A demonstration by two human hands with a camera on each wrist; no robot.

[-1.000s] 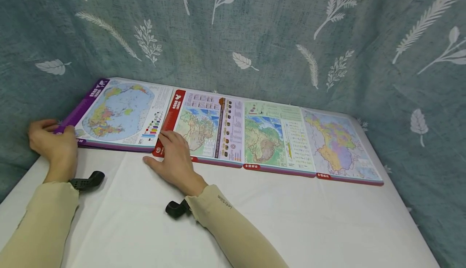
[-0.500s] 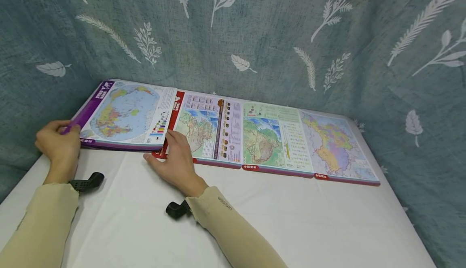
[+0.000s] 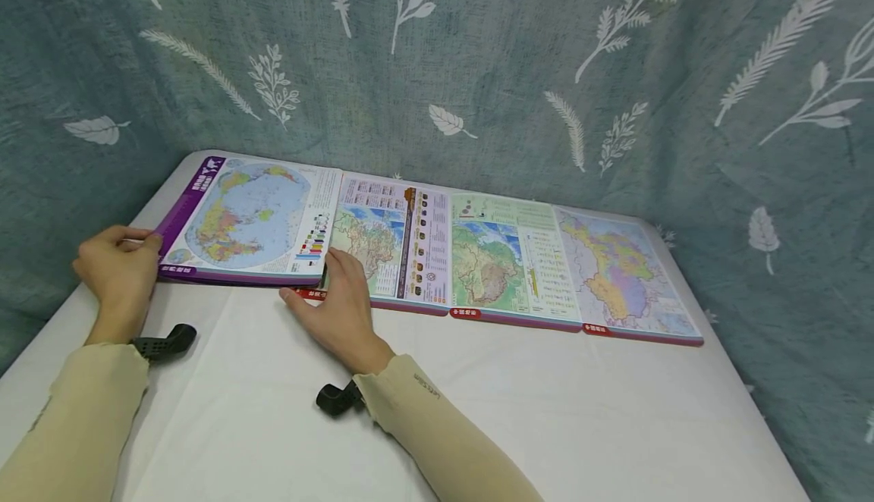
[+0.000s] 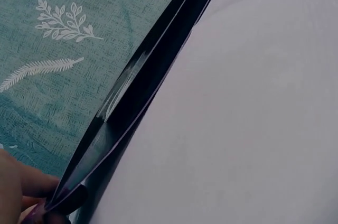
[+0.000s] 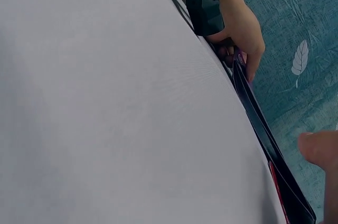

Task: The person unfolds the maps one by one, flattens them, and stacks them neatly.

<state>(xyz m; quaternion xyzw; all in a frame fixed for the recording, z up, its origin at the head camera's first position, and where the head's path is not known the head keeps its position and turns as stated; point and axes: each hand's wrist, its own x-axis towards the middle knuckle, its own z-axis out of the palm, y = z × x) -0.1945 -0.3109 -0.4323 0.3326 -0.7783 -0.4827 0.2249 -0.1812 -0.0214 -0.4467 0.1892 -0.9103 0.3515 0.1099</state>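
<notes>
A folded world map [image 3: 253,214] with a purple left border lies at the left end of a row of map sheets. My left hand [image 3: 119,267] pinches its near left corner between thumb and fingers. In the left wrist view, fingers [image 4: 21,182] grip the map's dark layered edge. My right hand [image 3: 341,305] lies with relaxed fingers against the map's near right corner, over the adjoining China map [image 3: 375,236]. Its thumb [image 5: 319,147] shows in the right wrist view. The world map overlaps the China map's left side, hiding most of its red border.
Two more map sheets, a green relief map [image 3: 485,259] and a coloured province map [image 3: 611,267], continue the row to the right. All lie on a white-covered table [image 3: 580,411]. A teal leaf-patterned curtain [image 3: 505,70] hangs behind. Black wrist devices [image 3: 167,343] sit on both wrists.
The world map has slid right in my left hand's pinch, covering the China map's red border. My right hand has shifted slightly right with the map's edge.
</notes>
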